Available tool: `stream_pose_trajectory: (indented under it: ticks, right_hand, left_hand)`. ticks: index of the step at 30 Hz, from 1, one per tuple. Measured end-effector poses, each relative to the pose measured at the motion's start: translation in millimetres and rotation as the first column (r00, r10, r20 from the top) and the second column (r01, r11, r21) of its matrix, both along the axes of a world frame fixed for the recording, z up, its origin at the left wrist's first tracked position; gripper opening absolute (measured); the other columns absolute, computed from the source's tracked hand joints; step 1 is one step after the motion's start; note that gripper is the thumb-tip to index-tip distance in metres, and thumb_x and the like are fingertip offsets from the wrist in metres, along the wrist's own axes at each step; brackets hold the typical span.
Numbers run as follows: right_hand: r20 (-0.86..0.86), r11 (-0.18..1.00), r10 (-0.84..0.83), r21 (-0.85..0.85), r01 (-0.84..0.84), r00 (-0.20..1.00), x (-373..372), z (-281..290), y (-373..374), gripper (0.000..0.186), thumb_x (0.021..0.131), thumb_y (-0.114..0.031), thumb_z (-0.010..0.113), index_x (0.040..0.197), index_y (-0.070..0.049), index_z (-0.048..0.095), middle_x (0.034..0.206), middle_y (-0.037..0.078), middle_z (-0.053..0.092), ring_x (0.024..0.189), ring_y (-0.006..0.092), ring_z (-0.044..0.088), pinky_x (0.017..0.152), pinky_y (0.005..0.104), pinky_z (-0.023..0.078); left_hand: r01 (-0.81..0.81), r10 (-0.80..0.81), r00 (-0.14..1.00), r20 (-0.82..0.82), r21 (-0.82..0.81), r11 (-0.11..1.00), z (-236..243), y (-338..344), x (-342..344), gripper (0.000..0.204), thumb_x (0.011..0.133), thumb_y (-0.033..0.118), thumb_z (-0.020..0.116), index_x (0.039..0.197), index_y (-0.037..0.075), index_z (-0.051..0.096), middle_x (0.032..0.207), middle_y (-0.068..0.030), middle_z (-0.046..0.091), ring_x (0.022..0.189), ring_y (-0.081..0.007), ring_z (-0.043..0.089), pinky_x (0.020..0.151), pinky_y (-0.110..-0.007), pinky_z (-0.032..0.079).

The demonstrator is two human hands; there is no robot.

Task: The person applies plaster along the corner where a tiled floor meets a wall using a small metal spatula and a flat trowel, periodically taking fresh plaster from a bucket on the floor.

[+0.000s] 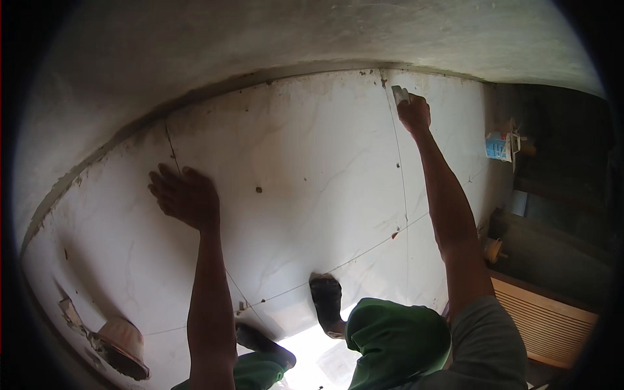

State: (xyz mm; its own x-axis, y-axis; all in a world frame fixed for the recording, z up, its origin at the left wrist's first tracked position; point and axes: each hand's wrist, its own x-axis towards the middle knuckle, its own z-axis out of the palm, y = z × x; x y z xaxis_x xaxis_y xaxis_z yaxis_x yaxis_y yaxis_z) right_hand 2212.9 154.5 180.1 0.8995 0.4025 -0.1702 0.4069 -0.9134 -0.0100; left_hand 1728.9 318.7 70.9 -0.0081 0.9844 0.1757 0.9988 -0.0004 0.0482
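Right hand [415, 114] holds a thin scraper [398, 94] beside a tile joint [394, 129], near the wall [292, 36].
Its fingers close around the scraper; the left hand [192, 197] is palm down, fingers slightly spread. A low angle with light, even pressure probably suits the joint best. What the pinkish tub [122, 334] and blue-and-white container [499, 147] hold cannot be told.

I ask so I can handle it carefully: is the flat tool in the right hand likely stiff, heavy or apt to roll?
The flat tool is probably light, since it is small and the right hand alone holds it. It seems unlikely to roll, because its visible part looks flat. Perhaps stiff: no bend shows.
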Motion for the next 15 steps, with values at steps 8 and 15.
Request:
stream_pose_trajectory:
  ticks: [8, 15]
  right_hand:
    - [0.065, 0.978, 0.158, 0.128, -0.165, 0.985, -11, -19, 26, 0.032, 0.097, -0.021, 0.053, 0.114, -0.008, 0.077, 0.105, 0.023, 0.077, 0.103, 0.0425, 0.073, 0.091, 0.0548, 0.058]
    - [0.02, 0.979, 0.192, 0.066, -0.193, 0.981, 2, -29, 51, 0.033, 0.095, -0.021, 0.054, 0.114, -0.006, 0.077, 0.103, 0.026, 0.076, 0.102, 0.0439, 0.074, 0.091, 0.055, 0.058]
  left_hand:
    - [-0.058, 0.063, 0.997, 0.054, -0.087, 0.995, 9, 3, -6, 0.062, 0.109, 0.042, 0.043, 0.16, 0.007, 0.042, 0.169, -0.0197, 0.037, 0.156, -0.0396, 0.035, 0.124, -0.056, 0.032]
    - [-0.059, 0.06, 0.994, 0.092, -0.017, 0.998, 7, 4, -3, 0.062, 0.108, 0.042, 0.047, 0.159, 0.007, 0.045, 0.168, -0.0177, 0.038, 0.156, -0.0386, 0.036, 0.124, -0.054, 0.032]
